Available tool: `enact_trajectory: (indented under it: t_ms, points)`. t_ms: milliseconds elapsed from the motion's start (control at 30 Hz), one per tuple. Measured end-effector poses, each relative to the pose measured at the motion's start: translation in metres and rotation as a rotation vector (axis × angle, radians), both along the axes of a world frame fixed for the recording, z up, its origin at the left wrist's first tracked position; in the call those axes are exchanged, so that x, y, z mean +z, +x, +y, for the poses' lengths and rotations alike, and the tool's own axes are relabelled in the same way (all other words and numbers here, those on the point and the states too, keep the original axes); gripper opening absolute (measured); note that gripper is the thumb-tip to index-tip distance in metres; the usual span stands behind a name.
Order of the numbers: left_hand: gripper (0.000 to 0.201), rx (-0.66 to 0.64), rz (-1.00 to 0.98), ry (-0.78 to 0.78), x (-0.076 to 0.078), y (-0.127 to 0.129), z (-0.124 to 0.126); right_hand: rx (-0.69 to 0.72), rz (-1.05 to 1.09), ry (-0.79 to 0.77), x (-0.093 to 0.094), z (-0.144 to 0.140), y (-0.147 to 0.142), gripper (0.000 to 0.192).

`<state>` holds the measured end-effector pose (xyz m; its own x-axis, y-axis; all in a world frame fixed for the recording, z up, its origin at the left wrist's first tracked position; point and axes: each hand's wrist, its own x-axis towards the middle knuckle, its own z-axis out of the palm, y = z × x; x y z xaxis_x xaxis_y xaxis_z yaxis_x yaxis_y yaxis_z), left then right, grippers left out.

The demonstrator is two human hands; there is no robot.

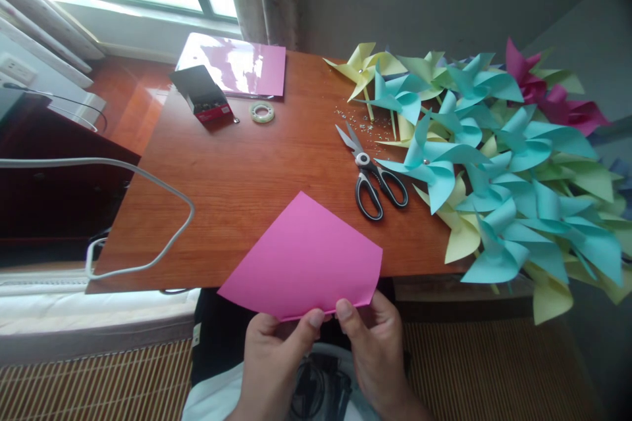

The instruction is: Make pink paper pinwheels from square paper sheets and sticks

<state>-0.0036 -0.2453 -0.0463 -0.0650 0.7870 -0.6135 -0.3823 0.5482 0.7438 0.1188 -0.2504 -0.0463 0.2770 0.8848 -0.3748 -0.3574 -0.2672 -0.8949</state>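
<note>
1. Both hands, left hand [276,355] and right hand [375,348], pinch the near edge of the pink paper [306,256] with closed fingers.
2. The paper lies over the near edge of the bench [247,171].
3. It looks like folding. Next, edges must line up.
4. Scissors [372,174] and pinwheels [494,164] lie to the right.

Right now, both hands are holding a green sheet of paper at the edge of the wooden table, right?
Not quite. The head view shows the left hand and right hand holding a pink sheet of paper, not green, at the edge of the wooden table.
</note>
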Motion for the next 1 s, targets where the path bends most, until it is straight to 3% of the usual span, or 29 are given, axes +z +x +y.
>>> enact_trajectory:
  t_ms: [200,367,800,1000]
  points:
    - [0.024,0.072,0.061,-0.008,0.004,0.005,-0.001,0.007,-0.024,0.003,-0.001,0.000,0.000,0.020]
    - [0.024,0.092,-0.047,-0.011,0.010,0.011,0.003,-0.062,-0.076,-0.035,-0.003,0.000,-0.002,0.019]
    - [0.026,0.167,-0.057,-0.031,0.014,0.011,0.011,0.052,0.039,-0.005,0.010,0.007,-0.008,0.022]
    - [0.028,0.155,-0.043,-0.023,0.014,0.011,0.009,0.005,0.020,-0.049,0.017,0.009,-0.011,0.025]
